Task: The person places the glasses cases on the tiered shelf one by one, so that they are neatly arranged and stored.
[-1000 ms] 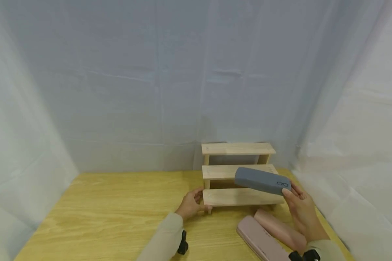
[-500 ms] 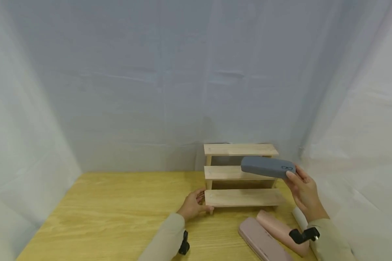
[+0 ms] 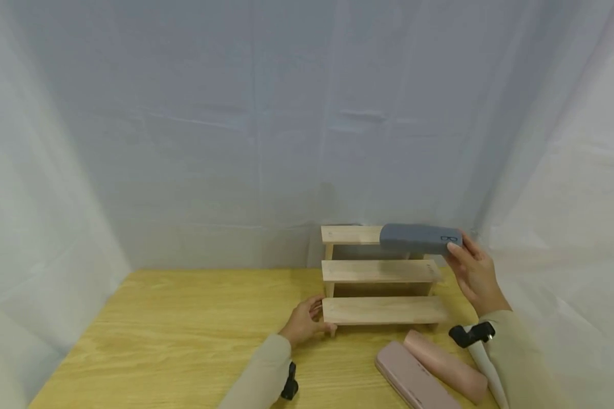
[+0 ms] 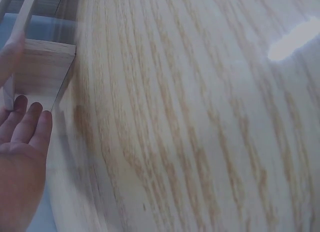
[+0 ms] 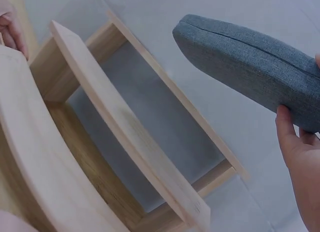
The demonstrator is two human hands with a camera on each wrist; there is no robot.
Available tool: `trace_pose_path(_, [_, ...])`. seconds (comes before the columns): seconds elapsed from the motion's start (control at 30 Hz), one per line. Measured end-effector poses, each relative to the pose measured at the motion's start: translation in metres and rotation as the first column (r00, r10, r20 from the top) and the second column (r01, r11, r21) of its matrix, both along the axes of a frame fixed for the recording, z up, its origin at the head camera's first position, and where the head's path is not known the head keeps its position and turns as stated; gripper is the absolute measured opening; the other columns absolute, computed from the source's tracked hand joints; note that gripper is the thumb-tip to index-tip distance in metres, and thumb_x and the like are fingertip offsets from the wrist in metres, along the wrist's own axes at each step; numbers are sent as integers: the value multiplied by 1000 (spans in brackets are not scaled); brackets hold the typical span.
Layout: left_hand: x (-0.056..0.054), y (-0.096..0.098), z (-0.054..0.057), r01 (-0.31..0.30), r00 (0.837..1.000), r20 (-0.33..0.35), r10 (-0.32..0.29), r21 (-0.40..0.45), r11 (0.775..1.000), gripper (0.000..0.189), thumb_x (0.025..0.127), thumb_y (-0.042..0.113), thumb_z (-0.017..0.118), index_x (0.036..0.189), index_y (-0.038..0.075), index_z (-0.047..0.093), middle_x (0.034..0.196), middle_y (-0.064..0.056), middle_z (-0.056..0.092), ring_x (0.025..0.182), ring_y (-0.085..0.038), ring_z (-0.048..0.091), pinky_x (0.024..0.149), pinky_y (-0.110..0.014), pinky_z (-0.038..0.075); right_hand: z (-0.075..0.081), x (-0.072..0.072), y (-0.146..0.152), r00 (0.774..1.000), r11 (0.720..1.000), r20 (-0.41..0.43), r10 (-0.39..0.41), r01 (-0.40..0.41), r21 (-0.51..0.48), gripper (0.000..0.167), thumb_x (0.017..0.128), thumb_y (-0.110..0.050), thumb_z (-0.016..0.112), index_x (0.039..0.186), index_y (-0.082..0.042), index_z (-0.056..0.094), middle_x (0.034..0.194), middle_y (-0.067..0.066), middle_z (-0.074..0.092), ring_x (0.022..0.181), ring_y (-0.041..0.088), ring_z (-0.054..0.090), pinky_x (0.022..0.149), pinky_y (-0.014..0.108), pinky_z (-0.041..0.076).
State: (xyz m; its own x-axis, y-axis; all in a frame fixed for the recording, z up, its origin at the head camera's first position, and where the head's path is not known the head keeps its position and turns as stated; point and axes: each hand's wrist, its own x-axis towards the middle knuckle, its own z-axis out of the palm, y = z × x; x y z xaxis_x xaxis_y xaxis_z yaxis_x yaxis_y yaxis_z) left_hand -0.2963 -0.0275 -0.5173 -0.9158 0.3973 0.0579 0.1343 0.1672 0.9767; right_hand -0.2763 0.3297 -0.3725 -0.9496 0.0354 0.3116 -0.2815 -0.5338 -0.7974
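Observation:
My right hand (image 3: 474, 277) grips a blue-grey fabric glasses case (image 3: 417, 238) by its right end. A small pair of glasses is printed on that end. The case is held level in front of the top tier of a three-tier wooden step shelf (image 3: 384, 310). In the right wrist view, the glasses case (image 5: 240, 59) is apart from the wood, with a seam running along its side. My left hand (image 3: 304, 322) holds the left end of the bottom tier, thumb at the front corner. The left wrist view shows the left hand's fingers (image 4: 41, 127) bent by the side board.
A pink glasses case (image 3: 414, 375) and a rose-coloured rounded case (image 3: 445, 365) lie side by side before the shelf. A white object (image 3: 487, 369) is partly hidden by my right sleeve. The wooden table (image 3: 184, 341) meets pale sheeting behind and at both sides.
My right hand has raised the blue-grey glasses case from around the lower tiers to top-tier height, and the case is now nearly level. My left hand stays at the shelf.

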Motion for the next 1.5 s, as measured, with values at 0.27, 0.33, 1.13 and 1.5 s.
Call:
trace_pose_path(0.27, [0, 1, 0, 3, 1000, -8, -3, -19, 1000, 88, 76, 15, 81, 143, -10, 32, 142, -29, 42, 130, -41, 43, 105, -45, 43, 7, -17, 1, 999, 1000, 41, -8, 8, 7, 80, 96, 6, 49, 153, -7, -4, 160, 12, -7, 110, 3, 59, 94, 17, 48])
trace_pose_path(0.33, [-1, 2, 0, 1, 1000, -16, -2, -25, 1000, 87, 76, 14, 81, 143, -11, 32, 141, -29, 42, 130, -41, 43, 105, -46, 43, 7, -22, 0, 999, 1000, 49, -14, 14, 5, 80, 95, 7, 50, 153, -7, -4, 160, 12, -7, 108, 2, 59, 94, 17, 48])
trace_pose_path(1.13, [3, 0, 0, 9, 1000, -9, -9, -2, 1000, 86, 77, 12, 80, 144, -11, 30, 142, -29, 41, 131, -41, 42, 106, -48, 41, -6, -48, -3, 989, 962, 150, 7, 34, -271, 75, 95, 9, 47, 154, -6, 3, 115, 4, 65, 98, 11, 65, 97, 19, 47])
trace_pose_path(1.5, [3, 1, 0, 7, 1000, 6, -7, -13, 1000, 86, 77, 12, 80, 144, -10, 30, 144, -27, 40, 132, -41, 41, 107, -48, 40, 0, -58, -14, 845, 921, 431, -316, 382, -75, 66, 94, -1, 54, 151, -3, 21, 111, 0, 57, 92, 6, 60, 84, 12, 51])
